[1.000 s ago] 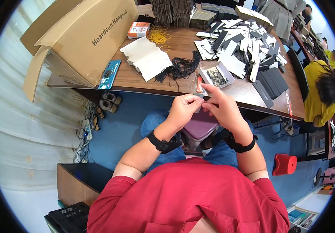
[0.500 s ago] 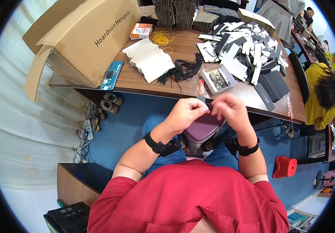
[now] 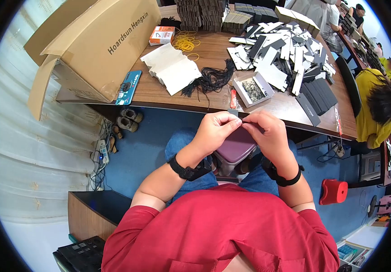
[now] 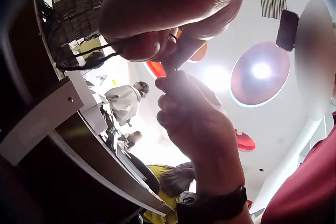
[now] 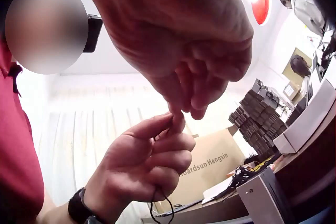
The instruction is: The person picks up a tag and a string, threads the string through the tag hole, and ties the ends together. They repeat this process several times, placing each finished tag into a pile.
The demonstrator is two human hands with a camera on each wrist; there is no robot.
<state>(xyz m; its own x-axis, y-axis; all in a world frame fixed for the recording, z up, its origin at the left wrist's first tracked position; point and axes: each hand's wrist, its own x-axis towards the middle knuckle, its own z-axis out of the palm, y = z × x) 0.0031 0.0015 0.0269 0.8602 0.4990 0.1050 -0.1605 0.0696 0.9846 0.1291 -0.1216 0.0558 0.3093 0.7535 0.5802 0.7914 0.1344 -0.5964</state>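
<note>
My left hand (image 3: 216, 129) pinches a thin black cord between thumb and forefinger, its other fingers curled in. A loop of the black cord (image 5: 163, 214) hangs below that hand in the right wrist view. Opposite it, my right hand (image 3: 270, 131) pinches at the cord with thumb and forefinger, its fingertips right at the left ones. The short bit of cord between the fingertips is mostly hidden. Just beyond the hands, a grey card tag (image 5: 257, 195) with a small eyelet juts from the table edge. Behind lies a bundle of black cords (image 3: 213, 80).
A shallow box of small metal pieces (image 3: 252, 88) stands near the table's front edge, beside a red-handled tool (image 3: 233, 99). Black and white card strips (image 3: 290, 52) are heaped behind. A large carton (image 3: 100, 50) occupies the left; a purple stool (image 3: 235, 146) is below the hands.
My right hand swung away to the right, blurred, then came back to the left fingertips. Its forefinger, extended a second ago, is now bent. The left hand stays nearly in place.
</note>
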